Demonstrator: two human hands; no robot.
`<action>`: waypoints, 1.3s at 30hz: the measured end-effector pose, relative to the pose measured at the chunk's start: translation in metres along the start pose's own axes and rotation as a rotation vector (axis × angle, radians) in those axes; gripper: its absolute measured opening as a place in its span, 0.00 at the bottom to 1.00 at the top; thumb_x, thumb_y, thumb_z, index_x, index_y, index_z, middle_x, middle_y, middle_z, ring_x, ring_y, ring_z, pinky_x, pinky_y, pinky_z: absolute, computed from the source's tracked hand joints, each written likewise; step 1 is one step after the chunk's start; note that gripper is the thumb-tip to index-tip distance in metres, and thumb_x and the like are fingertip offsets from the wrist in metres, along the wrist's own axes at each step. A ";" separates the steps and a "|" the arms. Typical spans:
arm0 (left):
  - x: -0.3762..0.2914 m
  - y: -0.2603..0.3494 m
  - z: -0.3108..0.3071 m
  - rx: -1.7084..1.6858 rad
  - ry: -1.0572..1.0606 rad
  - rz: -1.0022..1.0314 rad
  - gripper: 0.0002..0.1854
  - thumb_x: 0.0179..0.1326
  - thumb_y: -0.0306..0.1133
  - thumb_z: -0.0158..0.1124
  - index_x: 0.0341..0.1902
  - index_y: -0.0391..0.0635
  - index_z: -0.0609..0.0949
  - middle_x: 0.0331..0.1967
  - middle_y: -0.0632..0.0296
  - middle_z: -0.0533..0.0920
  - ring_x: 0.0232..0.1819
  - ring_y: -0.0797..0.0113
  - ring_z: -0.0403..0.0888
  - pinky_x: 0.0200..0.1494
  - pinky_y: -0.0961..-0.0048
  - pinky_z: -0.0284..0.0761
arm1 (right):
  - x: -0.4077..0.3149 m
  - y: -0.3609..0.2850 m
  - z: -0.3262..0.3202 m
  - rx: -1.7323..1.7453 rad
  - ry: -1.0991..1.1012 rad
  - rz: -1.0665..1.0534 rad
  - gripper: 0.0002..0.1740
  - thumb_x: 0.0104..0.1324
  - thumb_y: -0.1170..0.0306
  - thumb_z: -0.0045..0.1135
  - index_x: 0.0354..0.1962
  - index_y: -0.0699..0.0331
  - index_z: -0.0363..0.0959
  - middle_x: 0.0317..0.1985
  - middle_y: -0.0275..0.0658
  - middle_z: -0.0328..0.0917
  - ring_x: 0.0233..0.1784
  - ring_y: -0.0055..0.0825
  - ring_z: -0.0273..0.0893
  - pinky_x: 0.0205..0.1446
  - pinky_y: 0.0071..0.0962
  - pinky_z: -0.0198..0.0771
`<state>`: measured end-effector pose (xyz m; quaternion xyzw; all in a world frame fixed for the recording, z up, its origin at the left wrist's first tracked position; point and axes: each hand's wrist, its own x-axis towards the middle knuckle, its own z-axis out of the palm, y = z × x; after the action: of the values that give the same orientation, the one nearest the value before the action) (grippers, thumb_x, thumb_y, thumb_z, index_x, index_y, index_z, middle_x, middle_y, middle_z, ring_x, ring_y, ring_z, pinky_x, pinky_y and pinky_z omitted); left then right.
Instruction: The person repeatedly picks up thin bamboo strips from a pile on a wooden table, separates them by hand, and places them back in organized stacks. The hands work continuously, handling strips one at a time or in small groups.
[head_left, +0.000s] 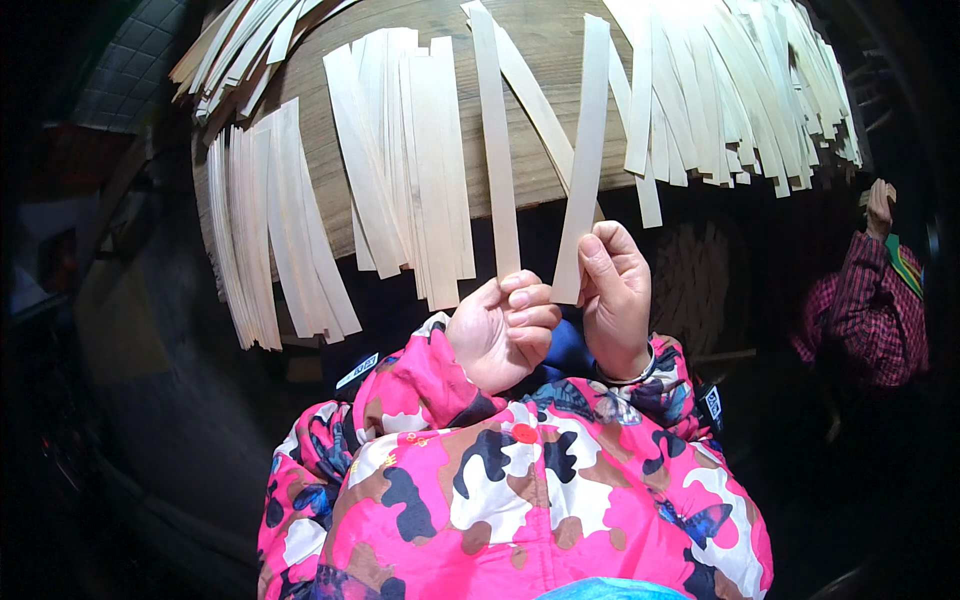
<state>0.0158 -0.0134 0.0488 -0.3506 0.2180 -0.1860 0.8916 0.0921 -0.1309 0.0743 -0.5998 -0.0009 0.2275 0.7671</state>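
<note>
My left hand (506, 330) grips the lower end of a long, thin wood veneer strip (495, 157), its palm turned up. My right hand (616, 289) pinches another veneer strip (589, 150) near its lower end between thumb and fingers. Both strips point away from me over the wooden table (540, 105), their upper ends apart. Behind the right-hand strip, a slanting strip (534, 97) lies across the table edge. Left of my hands, a pile of similar strips (439, 172) overhangs that edge.
More veneer strips (281, 225) overhang the table at the left, with another heap (244, 52) at the far left. A large spread of strips (720, 90) covers the right side. At the far right is another person in a checked sleeve (855, 277), one hand raised and holding something.
</note>
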 end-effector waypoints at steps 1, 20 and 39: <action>0.000 0.001 -0.001 -0.019 -0.048 -0.054 0.15 0.65 0.36 0.36 0.23 0.47 0.66 0.20 0.67 0.62 0.20 0.74 0.58 0.21 0.80 0.61 | 0.001 0.001 0.001 0.006 0.010 -0.009 0.06 0.64 0.70 0.48 0.31 0.64 0.65 0.18 0.25 0.62 0.16 0.08 0.55 0.17 0.10 0.51; -0.003 -0.006 -0.008 1.020 0.410 0.582 0.11 0.64 0.40 0.47 0.44 0.49 0.75 0.33 0.68 0.77 0.35 0.75 0.74 0.42 0.74 0.68 | 0.016 0.028 0.020 -0.612 -0.025 -0.211 0.07 0.60 0.72 0.53 0.27 0.67 0.66 0.19 0.27 0.67 0.22 0.08 0.62 0.23 0.13 0.58; -0.071 0.017 -0.021 1.049 0.496 0.906 0.20 0.62 0.47 0.50 0.49 0.45 0.70 0.37 0.64 0.75 0.37 0.73 0.72 0.41 0.70 0.71 | 0.005 0.033 0.028 -0.042 -0.130 0.150 0.08 0.62 0.72 0.49 0.38 0.62 0.62 0.24 0.27 0.63 0.23 0.09 0.62 0.21 0.12 0.63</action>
<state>-0.0510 0.0212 0.0408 0.2986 0.4191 0.0469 0.8562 0.0771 -0.0980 0.0499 -0.5982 -0.0105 0.3226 0.7335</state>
